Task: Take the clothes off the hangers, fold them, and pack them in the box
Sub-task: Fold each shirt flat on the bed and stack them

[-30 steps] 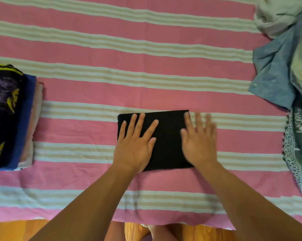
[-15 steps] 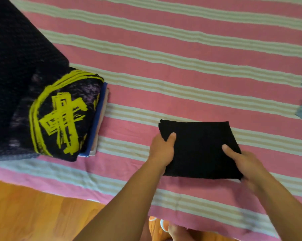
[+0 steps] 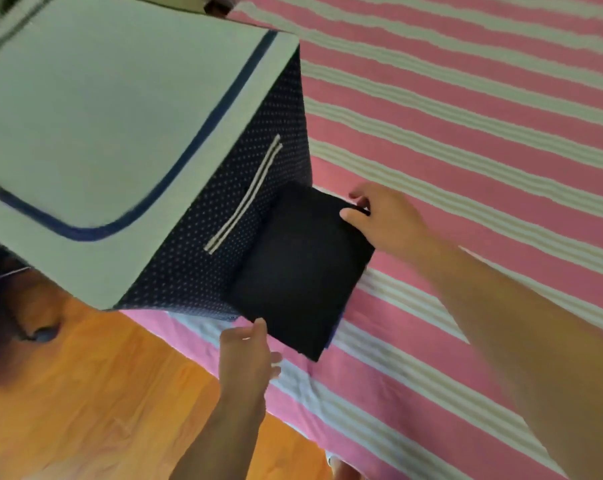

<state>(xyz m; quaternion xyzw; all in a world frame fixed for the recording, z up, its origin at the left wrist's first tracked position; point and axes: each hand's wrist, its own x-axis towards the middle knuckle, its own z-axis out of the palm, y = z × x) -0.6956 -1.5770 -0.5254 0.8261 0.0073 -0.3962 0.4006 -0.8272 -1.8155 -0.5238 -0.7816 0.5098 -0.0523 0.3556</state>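
Pink-and-cream striped bedsheet (image 3: 466, 140) fills my view, with orange wooden floor (image 3: 85, 393) past its near edge. My right hand (image 3: 390, 220) pinches the far corner of the folded black garment (image 3: 300, 271); my left hand (image 3: 246, 358) grips its near edge, thumb on top. I hold the garment beside the navy dotted storage box (image 3: 224, 220), which stands at the bed's near edge with its pale lid (image 3: 102, 133) on top.
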